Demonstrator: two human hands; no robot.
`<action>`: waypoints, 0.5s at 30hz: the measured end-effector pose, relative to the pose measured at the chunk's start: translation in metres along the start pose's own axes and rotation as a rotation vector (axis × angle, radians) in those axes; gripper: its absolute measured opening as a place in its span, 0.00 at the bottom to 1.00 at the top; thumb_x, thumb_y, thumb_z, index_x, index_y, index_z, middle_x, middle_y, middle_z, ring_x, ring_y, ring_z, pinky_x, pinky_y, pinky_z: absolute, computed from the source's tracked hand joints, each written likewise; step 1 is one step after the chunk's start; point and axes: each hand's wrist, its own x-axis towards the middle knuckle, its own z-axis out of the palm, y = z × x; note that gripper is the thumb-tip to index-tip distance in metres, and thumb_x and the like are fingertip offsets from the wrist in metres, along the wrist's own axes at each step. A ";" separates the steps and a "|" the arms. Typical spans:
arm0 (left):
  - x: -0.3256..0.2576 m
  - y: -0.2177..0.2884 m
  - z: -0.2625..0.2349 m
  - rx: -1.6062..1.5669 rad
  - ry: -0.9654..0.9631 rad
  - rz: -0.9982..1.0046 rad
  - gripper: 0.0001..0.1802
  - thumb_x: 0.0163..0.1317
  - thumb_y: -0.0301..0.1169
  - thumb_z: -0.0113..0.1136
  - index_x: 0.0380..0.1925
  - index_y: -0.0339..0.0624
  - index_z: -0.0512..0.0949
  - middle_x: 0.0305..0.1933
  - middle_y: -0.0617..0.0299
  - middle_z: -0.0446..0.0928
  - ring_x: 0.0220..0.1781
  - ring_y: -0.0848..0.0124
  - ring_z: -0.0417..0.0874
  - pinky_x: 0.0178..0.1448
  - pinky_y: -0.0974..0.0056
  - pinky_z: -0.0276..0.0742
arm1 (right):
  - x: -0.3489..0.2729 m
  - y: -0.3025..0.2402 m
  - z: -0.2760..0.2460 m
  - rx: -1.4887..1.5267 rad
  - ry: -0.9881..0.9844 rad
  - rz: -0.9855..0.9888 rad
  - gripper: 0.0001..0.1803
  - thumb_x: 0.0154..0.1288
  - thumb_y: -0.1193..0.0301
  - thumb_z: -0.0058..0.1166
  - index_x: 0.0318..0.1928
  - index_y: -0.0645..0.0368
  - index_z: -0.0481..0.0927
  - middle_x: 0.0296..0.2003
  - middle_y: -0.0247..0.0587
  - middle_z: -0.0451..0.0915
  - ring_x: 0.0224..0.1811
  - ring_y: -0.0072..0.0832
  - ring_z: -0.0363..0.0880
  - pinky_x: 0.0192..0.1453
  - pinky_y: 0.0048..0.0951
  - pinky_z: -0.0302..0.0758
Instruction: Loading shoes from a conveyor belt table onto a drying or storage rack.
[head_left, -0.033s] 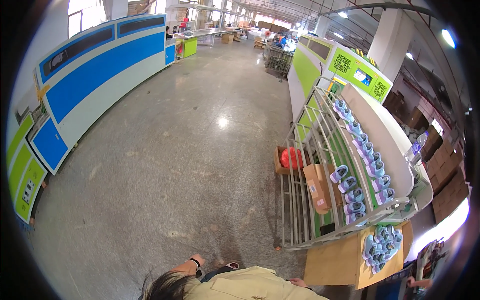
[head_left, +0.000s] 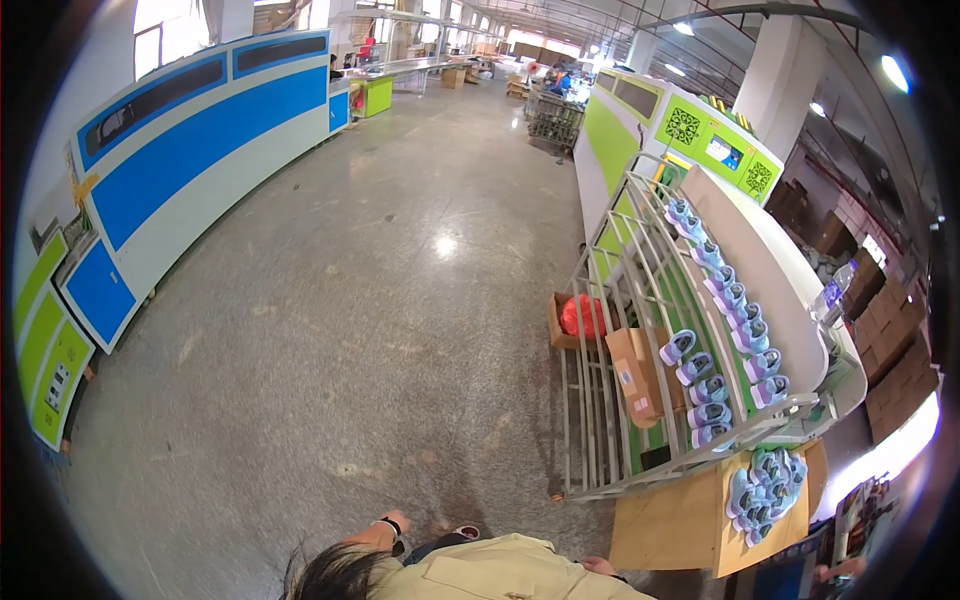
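Observation:
My left hand (head_left: 397, 521), with a dark band at its wrist, hangs low over the grey floor beside my body. Its fingers are too small and foreshortened to read, and no object shows in it. On the other side, my right hand (head_left: 600, 566) is partly hidden by my light sleeve, its fingers not discernible. Nearest to it is a wooden stand (head_left: 665, 520) with a cluster of pale blue and lilac shoes (head_left: 765, 490) on top. Just beyond stands a metal rack (head_left: 588, 440), where more such shoes (head_left: 710, 390) sit in rows.
The rack also carries a cardboard box (head_left: 635, 375) and a box with a red bag (head_left: 583, 315). A green and white machine (head_left: 690, 130) stands behind it. A long blue and white machine (head_left: 210, 140) lines the left. Another person's hand (head_left: 848, 567) shows at lower right.

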 end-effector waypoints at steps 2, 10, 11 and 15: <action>0.005 0.001 0.002 0.053 -0.028 0.005 0.23 0.60 0.45 0.49 0.43 0.40 0.83 0.53 0.47 0.79 0.56 0.51 0.79 0.60 0.52 0.73 | -0.009 0.011 -0.007 0.013 0.036 -0.007 0.26 0.60 0.58 0.62 0.56 0.57 0.79 0.45 0.42 0.84 0.48 0.29 0.81 0.55 0.31 0.75; 0.047 0.041 -0.001 0.491 -0.152 0.292 0.23 0.60 0.41 0.47 0.45 0.38 0.82 0.54 0.43 0.78 0.59 0.48 0.76 0.62 0.51 0.71 | -0.038 0.100 0.033 0.247 0.154 0.094 0.21 0.61 0.57 0.57 0.51 0.57 0.79 0.43 0.41 0.80 0.48 0.29 0.78 0.54 0.33 0.74; 0.033 0.071 -0.023 0.476 -0.172 0.354 0.23 0.59 0.42 0.48 0.46 0.38 0.81 0.55 0.43 0.77 0.59 0.48 0.76 0.62 0.51 0.71 | -0.042 0.123 0.049 0.284 0.151 0.192 0.24 0.65 0.55 0.53 0.56 0.55 0.74 0.49 0.41 0.76 0.53 0.29 0.74 0.58 0.34 0.70; 0.041 0.116 -0.028 0.364 -0.104 0.281 0.25 0.58 0.43 0.48 0.46 0.37 0.81 0.55 0.43 0.77 0.59 0.48 0.76 0.62 0.51 0.71 | -0.065 0.159 0.077 0.391 0.100 0.447 0.32 0.74 0.50 0.41 0.71 0.52 0.59 0.69 0.40 0.63 0.71 0.31 0.61 0.70 0.38 0.60</action>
